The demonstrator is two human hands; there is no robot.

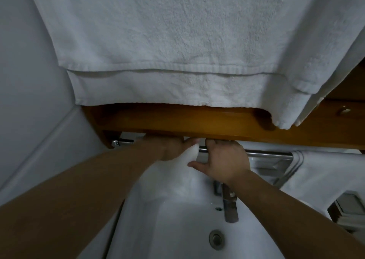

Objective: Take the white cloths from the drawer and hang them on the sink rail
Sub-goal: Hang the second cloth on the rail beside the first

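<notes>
A chrome rail runs behind the sink, under a wooden shelf. Both my hands are at the rail's left half. My left hand grips a white cloth that hangs from the rail down toward the basin. My right hand sits just right of it, fingers curled over the rail and the cloth's top, thumb spread against the cloth. The fingertips of both hands are hidden under the shelf. Another white cloth with dark stripes hangs on the rail's right end.
A large white towel hangs from above and fills the upper view. Below are the white sink with its drain and a chrome tap. A white wall stands left. A wooden drawer with a knob is at right.
</notes>
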